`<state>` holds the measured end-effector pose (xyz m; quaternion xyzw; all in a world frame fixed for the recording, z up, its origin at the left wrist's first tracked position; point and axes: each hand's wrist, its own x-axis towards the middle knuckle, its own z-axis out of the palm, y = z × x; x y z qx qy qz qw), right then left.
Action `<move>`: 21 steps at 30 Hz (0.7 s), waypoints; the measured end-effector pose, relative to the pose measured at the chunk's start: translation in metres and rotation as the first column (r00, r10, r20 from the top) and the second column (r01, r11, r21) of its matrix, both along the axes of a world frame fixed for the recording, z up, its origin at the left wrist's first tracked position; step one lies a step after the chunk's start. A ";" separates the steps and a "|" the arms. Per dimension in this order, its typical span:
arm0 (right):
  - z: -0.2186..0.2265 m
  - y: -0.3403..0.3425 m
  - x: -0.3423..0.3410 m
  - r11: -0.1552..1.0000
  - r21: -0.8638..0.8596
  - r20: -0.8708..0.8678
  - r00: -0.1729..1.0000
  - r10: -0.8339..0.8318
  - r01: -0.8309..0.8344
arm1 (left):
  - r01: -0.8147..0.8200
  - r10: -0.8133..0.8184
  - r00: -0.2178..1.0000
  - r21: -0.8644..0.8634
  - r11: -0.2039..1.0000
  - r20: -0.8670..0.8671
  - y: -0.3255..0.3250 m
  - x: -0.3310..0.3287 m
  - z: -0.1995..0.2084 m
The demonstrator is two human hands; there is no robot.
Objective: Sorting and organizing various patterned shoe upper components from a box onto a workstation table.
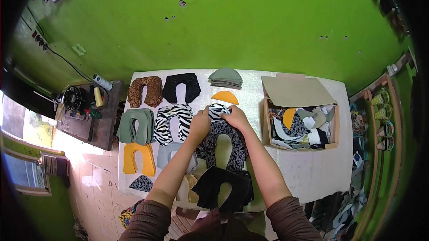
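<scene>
Between my two hands lies a small zebra-print fabric piece [217, 111] with a rounded top. My left hand [200, 124] pinches its left edge, fingers closed. At its right edge my right hand [236, 118] grips it with thumb and fingers. Just below is a stack of dark grey patterned U-shaped pieces [239, 145], with black U-shaped pieces [243, 185] nearer me. A yellow half-round piece [225, 97] lies just beyond my hands, and a pile of grey-green half-round pieces [225, 76] sits at the table's far edge. Zebra U-shaped pieces [184, 122] are left of my left hand.
Leopard [152, 90], black [191, 85], green [136, 124] and yellow [129, 158] U-shaped stacks fill the table's left side. An open cardboard box [266, 129] of scraps stands at right. A sewing machine [72, 98] stands left; a wooden shoe rack [397, 151] is far right.
</scene>
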<state>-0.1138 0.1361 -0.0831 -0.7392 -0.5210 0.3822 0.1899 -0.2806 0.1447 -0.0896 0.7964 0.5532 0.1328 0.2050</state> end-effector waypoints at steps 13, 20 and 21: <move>-0.008 0.007 0.015 0.997 -0.076 -0.358 0.933 -0.021 -0.006 | 0.067 -0.065 0.996 -0.019 0.998 0.061 0.003 0.008 -0.001; 0.013 0.004 0.000 0.990 0.078 -0.086 0.989 0.120 -0.113 | 0.106 -0.115 0.983 0.068 0.992 0.143 0.002 -0.003 -0.005; 0.019 0.003 -0.002 0.993 0.010 -0.149 0.982 0.120 -0.119 | 0.097 -0.104 0.987 0.064 0.993 0.123 0.002 -0.005 -0.006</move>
